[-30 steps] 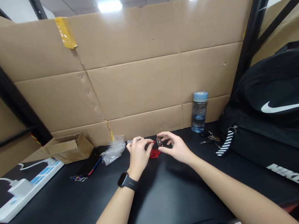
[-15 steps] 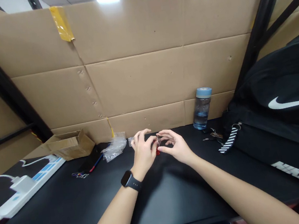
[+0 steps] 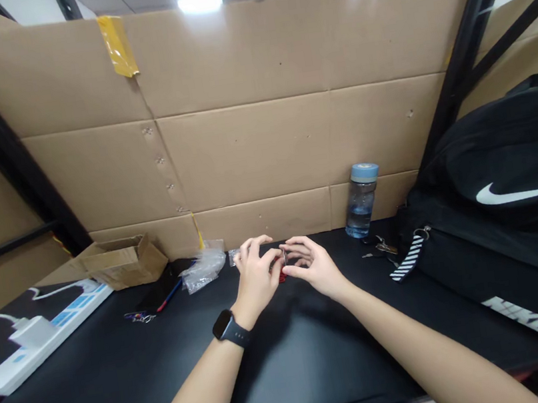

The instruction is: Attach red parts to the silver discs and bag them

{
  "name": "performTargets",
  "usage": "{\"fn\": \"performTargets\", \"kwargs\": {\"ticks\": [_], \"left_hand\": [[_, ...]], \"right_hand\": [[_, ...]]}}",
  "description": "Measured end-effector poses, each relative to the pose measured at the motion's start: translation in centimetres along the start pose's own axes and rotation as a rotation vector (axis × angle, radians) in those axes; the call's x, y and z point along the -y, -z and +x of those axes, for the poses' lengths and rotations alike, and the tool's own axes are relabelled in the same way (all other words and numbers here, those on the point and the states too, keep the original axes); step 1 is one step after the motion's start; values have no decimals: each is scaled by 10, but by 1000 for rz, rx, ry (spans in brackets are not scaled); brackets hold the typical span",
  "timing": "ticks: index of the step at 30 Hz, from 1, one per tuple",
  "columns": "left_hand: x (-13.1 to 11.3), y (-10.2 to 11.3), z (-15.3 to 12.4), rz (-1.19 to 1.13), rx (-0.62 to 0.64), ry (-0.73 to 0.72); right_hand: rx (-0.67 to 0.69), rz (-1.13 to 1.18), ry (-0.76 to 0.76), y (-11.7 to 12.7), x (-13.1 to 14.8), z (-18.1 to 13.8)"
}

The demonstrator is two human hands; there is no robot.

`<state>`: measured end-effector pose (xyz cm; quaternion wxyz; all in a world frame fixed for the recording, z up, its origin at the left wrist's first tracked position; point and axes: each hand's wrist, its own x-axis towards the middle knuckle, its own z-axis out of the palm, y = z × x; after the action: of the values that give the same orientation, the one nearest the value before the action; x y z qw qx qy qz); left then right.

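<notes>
A small, thin metallic piece point(image 3: 284, 256), perhaps a ring seen edge-on, stands between the fingertips of both hands above the black table. My left hand point(image 3: 257, 274), with a dark watch on its wrist, pinches it from the left between thumb and index finger. From the other side my right hand point(image 3: 316, 267) is curled, its thumb below and its fingertips at the top of the piece. Just under the fingers shows a small red thing point(image 3: 282, 278), mostly hidden by my left hand; whether it is joined to the metallic piece I cannot tell.
Behind my hands stands a cardboard wall point(image 3: 251, 150). To the left are clear plastic bags point(image 3: 204, 268), a small open carton point(image 3: 124, 263), a dark phone-like slab point(image 3: 173, 286) and a power strip point(image 3: 51, 338). A water bottle point(image 3: 360, 201), keys point(image 3: 384, 246) and a black backpack point(image 3: 510, 192) stand right.
The metallic piece has turned and now looks thinner, more edge-on. My right fingers have closed in slightly around it. The whole view has shifted a little.
</notes>
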<state>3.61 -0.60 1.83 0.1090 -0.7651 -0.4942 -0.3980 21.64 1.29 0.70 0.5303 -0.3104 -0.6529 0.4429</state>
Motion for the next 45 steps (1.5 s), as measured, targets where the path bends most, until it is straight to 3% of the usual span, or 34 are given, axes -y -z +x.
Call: {"fn": "performTargets", "kwargs": {"ticks": [9,17,26,30,34,38,45], "left_hand": [[-1,-1,-1,-9,-39,-11],[-2,-1,0,-37,-44,12],[10,2,5,-151,156,1],[16,-5,1,-169,320,-62],[21,-10,1,-182,344,-13],[36,-10,3,-119,306,27],[55,-22,-4,-82,523,-123]], "right_hand": [[-1,125,-89,-2,1,0],[33,-278,46,9,-8,5],[106,-688,297,19,2,2],[97,-745,305,21,4,3],[103,-776,304,28,5,6],[237,-823,277,40,14,7],[599,-894,98,54,26,4]]}}
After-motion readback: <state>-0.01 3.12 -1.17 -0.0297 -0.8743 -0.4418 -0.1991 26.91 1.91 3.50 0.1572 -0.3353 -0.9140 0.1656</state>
